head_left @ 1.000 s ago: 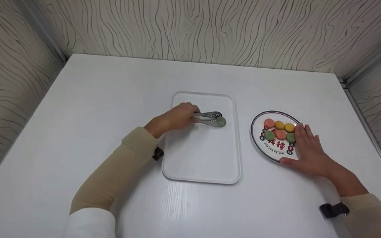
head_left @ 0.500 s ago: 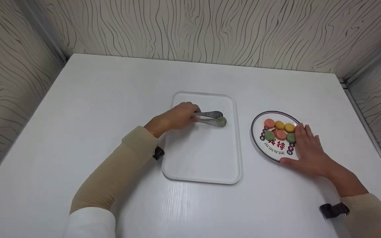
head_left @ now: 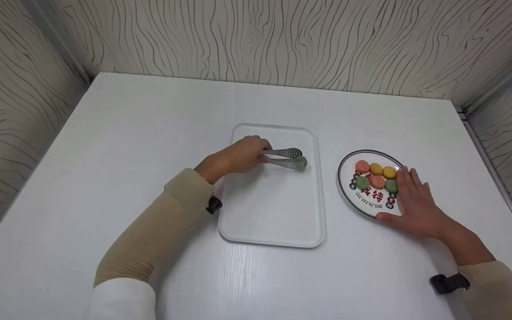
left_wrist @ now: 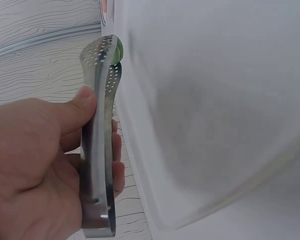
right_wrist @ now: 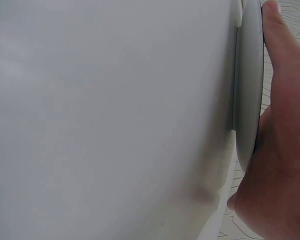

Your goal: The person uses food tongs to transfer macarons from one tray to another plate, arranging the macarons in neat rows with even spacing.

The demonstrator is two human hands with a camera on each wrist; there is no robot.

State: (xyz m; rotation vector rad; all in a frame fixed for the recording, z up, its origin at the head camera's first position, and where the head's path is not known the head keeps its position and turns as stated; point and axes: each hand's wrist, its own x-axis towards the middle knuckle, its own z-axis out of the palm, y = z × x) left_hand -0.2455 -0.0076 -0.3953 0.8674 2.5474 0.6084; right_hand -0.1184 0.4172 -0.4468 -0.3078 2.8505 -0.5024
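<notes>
My left hand (head_left: 242,155) grips metal tongs (head_left: 282,163) with perforated spoon-shaped ends. Between those ends sits a small round green macaron (head_left: 301,162), over the far right part of a white tray (head_left: 269,218). In the left wrist view, the thumb presses one arm of the tongs (left_wrist: 96,140) while fingers curl behind the other; the macaron (left_wrist: 118,53) shows at the tip. To the right, my right hand (head_left: 416,206) rests with straight fingers on the right rim of a round plate (head_left: 347,173). The plate (right_wrist: 250,85) appears edge-on in the right wrist view.
Two short rows of macarons lie on the plate: pink (head_left: 377,182), yellow (head_left: 389,172) and green (head_left: 362,182). Tray and plate stand apart on a white table (head_left: 158,115). Wood-patterned panels (head_left: 256,40) enclose the table's back and sides.
The left hand has shifted slightly right and away from me, carrying the tongs and green macaron along. The right hand and plate have stayed in place.
</notes>
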